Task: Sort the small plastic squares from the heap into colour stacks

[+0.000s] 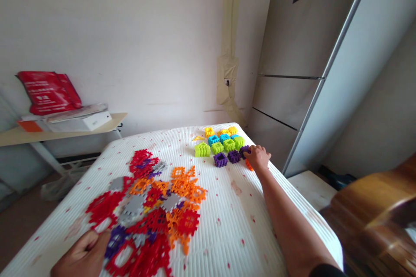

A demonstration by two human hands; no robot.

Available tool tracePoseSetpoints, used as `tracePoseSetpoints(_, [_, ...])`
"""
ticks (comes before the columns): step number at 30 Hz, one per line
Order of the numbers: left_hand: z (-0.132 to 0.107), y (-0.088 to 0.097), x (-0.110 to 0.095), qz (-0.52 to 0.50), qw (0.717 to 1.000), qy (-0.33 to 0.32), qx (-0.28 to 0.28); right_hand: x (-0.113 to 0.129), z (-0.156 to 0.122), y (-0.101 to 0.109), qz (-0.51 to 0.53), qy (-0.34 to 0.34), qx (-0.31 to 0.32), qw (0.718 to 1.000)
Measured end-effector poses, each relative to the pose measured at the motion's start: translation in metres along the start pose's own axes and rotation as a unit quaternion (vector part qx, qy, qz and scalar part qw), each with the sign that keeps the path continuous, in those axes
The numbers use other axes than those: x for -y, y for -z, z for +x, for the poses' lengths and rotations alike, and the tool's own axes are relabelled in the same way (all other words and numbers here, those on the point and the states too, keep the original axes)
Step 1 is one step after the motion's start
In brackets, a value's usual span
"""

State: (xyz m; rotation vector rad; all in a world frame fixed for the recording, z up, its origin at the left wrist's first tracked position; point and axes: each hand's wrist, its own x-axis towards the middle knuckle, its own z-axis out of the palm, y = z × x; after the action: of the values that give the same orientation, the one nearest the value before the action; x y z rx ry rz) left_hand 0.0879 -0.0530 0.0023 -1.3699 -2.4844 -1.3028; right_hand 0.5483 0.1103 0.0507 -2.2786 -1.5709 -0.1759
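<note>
My right hand [259,157] reaches to the table's right edge, fingers curled down at the end purple stack [244,151]. An orange toothed piece [249,165] peeks out under it; which of these the fingers grip is hidden. Closed at the bottom left, my left hand [82,253] rests beside a purple toothed piece [116,241]; anything inside it is hidden. A loose pile of flat interlocking pieces spreads to its right: red ones [152,255], orange ones [182,186] and grey ones [133,207]. Green stacks [202,150], blue stacks [213,140] and yellow stacks [209,131] stand in rows.
A white ribbed cloth with red dots covers the table [234,225]. Beyond its right side stands a tall grey fridge [292,60]. At left, a side table [118,120] carries a white box [94,122] and a red bag [48,93]. A brown wooden chair [380,199] is at right.
</note>
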Motion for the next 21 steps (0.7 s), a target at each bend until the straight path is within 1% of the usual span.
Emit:
tracePoseSetpoints(1, [0.0,0.002,-0.004,-0.003,1.0,-0.005,0.022,0.0,-0.001,0.0,-0.001,0.003,-0.004,1.0])
tracePoseSetpoints(2, [-0.001,0.004,-0.008,-0.009,1.0,-0.008,0.027,-0.001,-0.002,0.0,-0.002,0.005,-0.008,1.0])
tracePoseSetpoints(4, [-0.002,0.006,-0.012,-0.026,0.999,-0.013,0.023,-0.002,-0.002,0.001,0.002,0.011,-0.024,1.0])
tracePoseSetpoints(6, [-0.003,0.005,-0.013,-0.046,0.999,-0.018,0.021,-0.001,-0.002,0.002,0.021,0.03,-0.06,0.998])
tracePoseSetpoints(7, [-0.004,0.004,-0.013,-0.054,0.998,-0.02,0.022,0.0,-0.002,0.003,0.038,0.05,-0.087,0.994])
tracePoseSetpoints(9, [-0.004,0.002,-0.01,-0.065,0.998,-0.021,0.016,0.009,-0.004,0.004,0.095,0.116,-0.14,0.979])
tracePoseSetpoints(11, [-0.003,0.0,-0.007,-0.071,0.997,-0.018,-0.003,0.024,-0.013,0.004,0.171,0.202,-0.153,0.952])
tracePoseSetpoints(12, [-0.003,-0.001,-0.005,-0.077,0.997,-0.015,-0.012,0.033,-0.02,0.004,0.207,0.244,-0.142,0.937])
tracePoseSetpoints(14, [-0.001,-0.004,0.0,-0.101,0.995,-0.004,-0.022,0.056,-0.04,0.004,0.262,0.32,-0.095,0.905])
tracePoseSetpoints(17, [0.002,-0.009,0.007,-0.156,0.987,0.017,-0.011,0.089,-0.078,0.006,0.29,0.414,-0.008,0.863])
tracePoseSetpoints(19, [0.003,-0.011,0.009,-0.175,0.984,0.021,0.0,0.106,-0.103,0.011,0.278,0.458,0.067,0.842])
tracePoseSetpoints(20, [0.003,-0.012,0.01,-0.176,0.984,0.019,0.004,0.114,-0.114,0.015,0.265,0.466,0.105,0.837])
tracePoseSetpoints(21, [0.004,-0.012,0.01,-0.176,0.984,0.016,0.005,0.12,-0.124,0.018,0.248,0.463,0.137,0.84])
